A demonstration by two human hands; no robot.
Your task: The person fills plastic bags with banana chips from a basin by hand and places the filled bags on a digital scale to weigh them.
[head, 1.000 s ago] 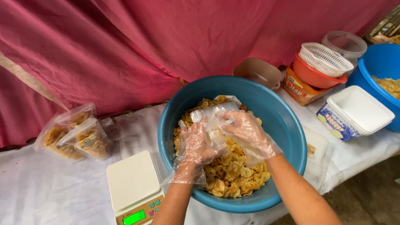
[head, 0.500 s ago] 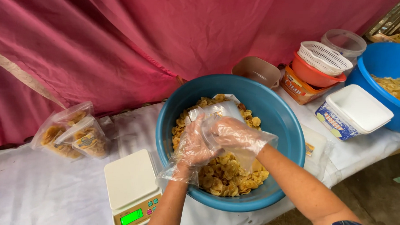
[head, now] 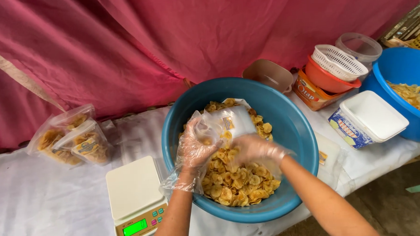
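Observation:
A big teal basin (head: 284, 115) on the white-covered table holds a heap of yellow banana chips (head: 237, 177). Both my hands wear thin clear plastic gloves. My left hand (head: 197, 148) grips the edge of a clear plastic pouch (head: 231, 122) held over the chips, with a few chips inside. My right hand (head: 255, 149) is cupped down on the chips right beside the pouch's mouth; whether it holds chips I cannot tell.
A small white digital scale (head: 133, 195) with a lit green display stands left of the basin. Two filled chip pouches (head: 73, 141) lie at far left. Right: a white lidded tub (head: 370, 119), stacked bowls with a white basket (head: 336, 67), a blue basin (head: 407, 92). A pink curtain hangs behind.
My right hand has dropped from the pouch down onto the chips. My left hand keeps hold of the pouch, which now stands more open and upright.

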